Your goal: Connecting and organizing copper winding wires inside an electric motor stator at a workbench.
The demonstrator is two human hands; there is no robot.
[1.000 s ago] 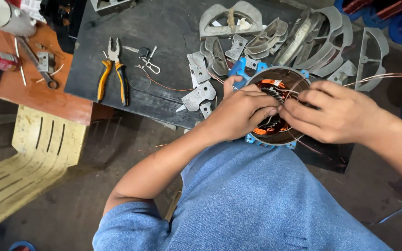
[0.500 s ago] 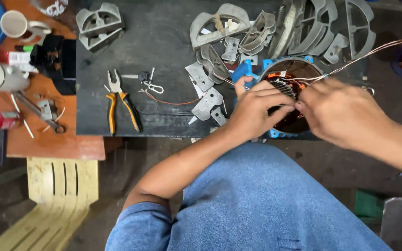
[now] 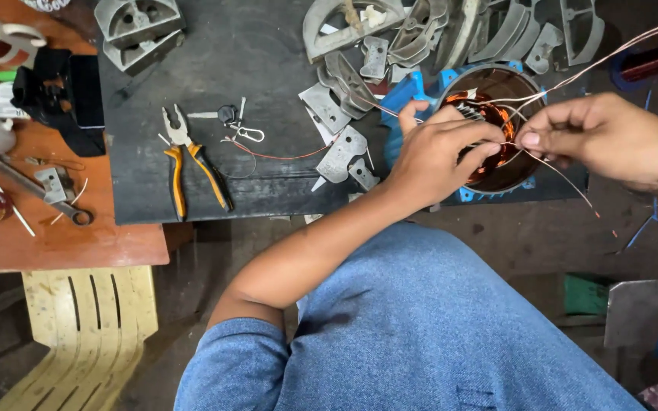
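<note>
A round blue motor stator [image 3: 506, 91] with copper windings lies on the dark bench [image 3: 268, 61] in the head view. My left hand [image 3: 439, 152] rests on its near rim, fingers curled into the bore and pinching winding wire. My right hand [image 3: 599, 137] sits just right of the stator and pinches thin copper wire strands [image 3: 611, 49] that run up toward the upper right. Both hands almost touch over the opening. The lower part of the stator is hidden by my hands.
Grey metal brackets [image 3: 344, 144] and curved plates [image 3: 420, 30] lie left of and behind the stator. Orange-handled pliers [image 3: 192, 164], a key and a clip lie mid-bench. An orange table [image 3: 62, 236] at left carries a mug, wrench and black box. A yellow plastic chair [image 3: 89, 320] stands below.
My right hand has pulled away from the stator bore to the right, drawing the wire strands out. My left hand stays on the stator. The view has shifted.
</note>
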